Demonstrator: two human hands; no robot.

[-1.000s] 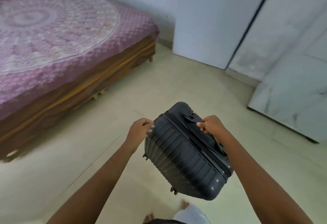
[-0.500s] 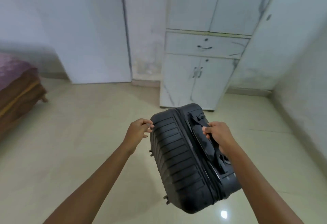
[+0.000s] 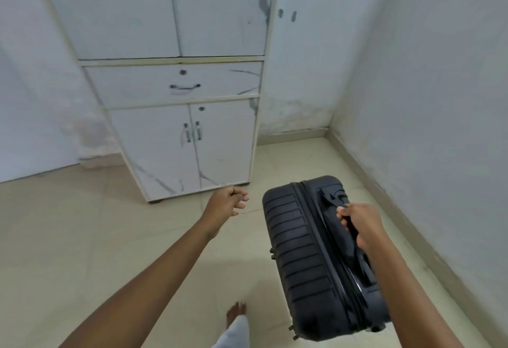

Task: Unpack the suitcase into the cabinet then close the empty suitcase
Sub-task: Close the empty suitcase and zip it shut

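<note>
A closed black hard-shell suitcase [image 3: 302, 251] hangs above the floor at the right, carried by its side handle. My right hand [image 3: 360, 224] is shut on that handle. My left hand [image 3: 228, 203] is off the case, just to its left, fingers loosely apart and holding nothing. Straight ahead stands the white marble-patterned cabinet [image 3: 176, 83], with its upper doors, middle drawer and two lower doors all closed.
The cabinet stands against the back wall, and a side wall [image 3: 439, 127] runs close on the right. Pale floor tiles [image 3: 82, 237] spread to the left and in front. My bare foot [image 3: 235, 313] shows at the bottom.
The view has turned from the bed toward the cabinet, which is now closer. My left hand has let go of the suitcase and the case has swung to the right.
</note>
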